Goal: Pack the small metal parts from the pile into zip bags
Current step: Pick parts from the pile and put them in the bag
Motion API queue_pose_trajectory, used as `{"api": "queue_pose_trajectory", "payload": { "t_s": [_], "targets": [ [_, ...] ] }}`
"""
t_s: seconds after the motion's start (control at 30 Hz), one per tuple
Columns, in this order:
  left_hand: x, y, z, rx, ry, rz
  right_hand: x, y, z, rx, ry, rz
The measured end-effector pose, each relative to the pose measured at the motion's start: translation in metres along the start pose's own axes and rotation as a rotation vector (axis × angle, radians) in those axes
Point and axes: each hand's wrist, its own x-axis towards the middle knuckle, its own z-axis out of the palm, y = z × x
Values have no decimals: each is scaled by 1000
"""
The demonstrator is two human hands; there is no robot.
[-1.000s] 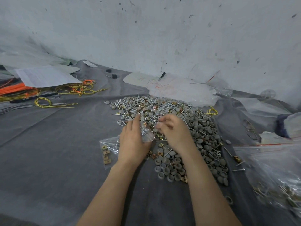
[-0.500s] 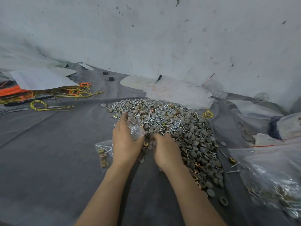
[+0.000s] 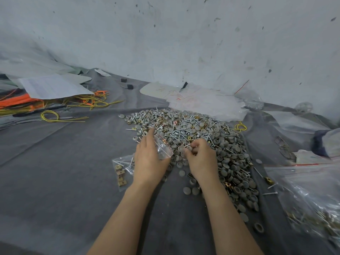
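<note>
Two hands are set at the near edge of the heap of silver screws and grey caps [image 3: 198,129]: a small clear zip bag [image 3: 163,149] is gripped in the left hand [image 3: 149,164], likely for short drops. Loose parts [image 3: 189,148] are pinched by the curled right hand [image 3: 201,160].

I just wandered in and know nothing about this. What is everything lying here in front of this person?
Pile of parts: one, grey caps, silver screws, brass clips, centre.
Small zip bag: one, clear, in the left hand.
Second zip bag: one, clear, holding screws and brass clips, left of that hand.
Large bag: one, clear, holding parts, right edge.
Wires: several, yellow, far left.
Cables: bundle, orange, far left.
Paper sheet: one, white, over the cables.
Plastic sheets: heap, whitish, behind the pile.
Black blocks: two, near the wall.
Cloth: one, grey, under everything.
Left hand: one, holding the small zip bag.
Right hand: one, fingers curled at the pile.
</note>
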Motion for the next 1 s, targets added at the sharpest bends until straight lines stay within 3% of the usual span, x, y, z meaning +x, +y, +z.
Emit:
{"api": "queue_pose_trajectory", "payload": {
  "t_s": [0.17, 0.27, 0.4, 0.47, 0.57, 0.77, 0.83, 1.0],
  "targets": [
    [-2, 3, -1, 21, -36, 16, 0, -6, 1, 274, 98, -37],
    [-3, 3, -1, 43, -51, 30, -3, -18, 5, 392, 36, -76],
    [-3, 2, 0, 21, -45, 33, -5, -26, 7, 394, -169, -154],
    [-2, 1, 1, 1, -11, 36, -4, -24, 1, 404, -146, -106],
    [2, 0, 0, -53, 91, 27, -2, -17, -12, 287, -173, -82],
    [6, 2, -4, -143, 186, -6, -21, -29, -2, -171, -649, -280],
    [5, 3, -4, -146, 180, -7, -23, -31, 3, -238, -676, -333],
    [4, 2, -2, -121, 159, 1, -20, -24, 4, -136, -601, -333]
  ]
}}
